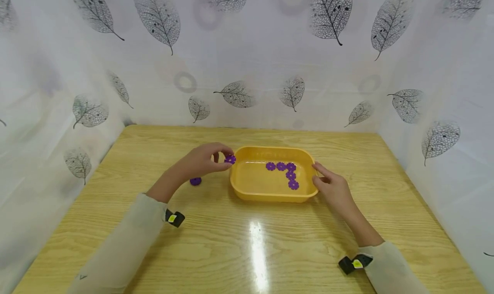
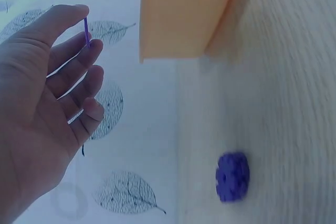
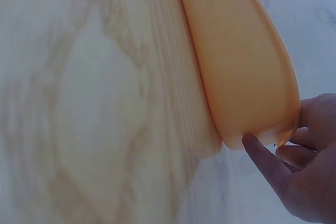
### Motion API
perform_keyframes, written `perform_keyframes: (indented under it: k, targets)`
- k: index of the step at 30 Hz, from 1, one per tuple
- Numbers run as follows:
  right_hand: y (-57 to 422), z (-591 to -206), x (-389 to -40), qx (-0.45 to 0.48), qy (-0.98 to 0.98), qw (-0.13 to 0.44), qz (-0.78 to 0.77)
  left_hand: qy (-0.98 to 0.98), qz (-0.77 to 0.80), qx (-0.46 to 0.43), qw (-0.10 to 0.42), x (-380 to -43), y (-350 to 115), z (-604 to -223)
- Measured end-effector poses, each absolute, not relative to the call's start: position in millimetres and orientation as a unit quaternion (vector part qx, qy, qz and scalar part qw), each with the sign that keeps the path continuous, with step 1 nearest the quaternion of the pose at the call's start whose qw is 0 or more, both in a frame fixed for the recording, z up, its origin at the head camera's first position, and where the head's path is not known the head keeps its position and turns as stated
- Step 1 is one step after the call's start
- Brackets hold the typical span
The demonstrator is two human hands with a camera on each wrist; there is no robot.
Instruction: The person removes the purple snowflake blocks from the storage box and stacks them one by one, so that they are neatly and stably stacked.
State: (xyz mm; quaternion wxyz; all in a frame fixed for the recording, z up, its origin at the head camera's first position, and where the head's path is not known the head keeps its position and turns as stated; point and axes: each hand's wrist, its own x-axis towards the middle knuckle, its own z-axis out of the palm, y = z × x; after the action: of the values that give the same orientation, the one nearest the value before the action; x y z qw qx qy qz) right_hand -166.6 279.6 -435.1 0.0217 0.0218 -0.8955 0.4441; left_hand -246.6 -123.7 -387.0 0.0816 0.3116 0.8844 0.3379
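My left hand [image 1: 204,159] pinches a thin purple flower-shaped disc [image 1: 230,159] between thumb and fingertips, right at the left rim of a yellow plastic tray [image 1: 266,197]. Edge-on in the left wrist view, the disc [image 2: 86,31] shows as a narrow purple line. Inside the tray, several like discs [image 1: 281,166] form a bent row, across and then down toward the near side. On the right, my right hand [image 1: 335,191] grips the tray's end. The right wrist view has its thumb [image 3: 262,157] against the outer wall and other fingers near the rim.
A short stack of purple discs [image 1: 195,181] lies on the wooden table [image 1: 216,238] left of the tray, below my left wrist. White leaf-print cloth [image 1: 254,62] hangs behind the table and along both sides.
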Motion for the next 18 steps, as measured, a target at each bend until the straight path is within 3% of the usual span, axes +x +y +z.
perform_keyframes:
  k: [18]
  targets:
    - [278.7,-435.1,-166.4,0.019,-0.895,0.022,0.446,0.937,0.263,0.218,0.074,-231.6,-201.2,-421.0]
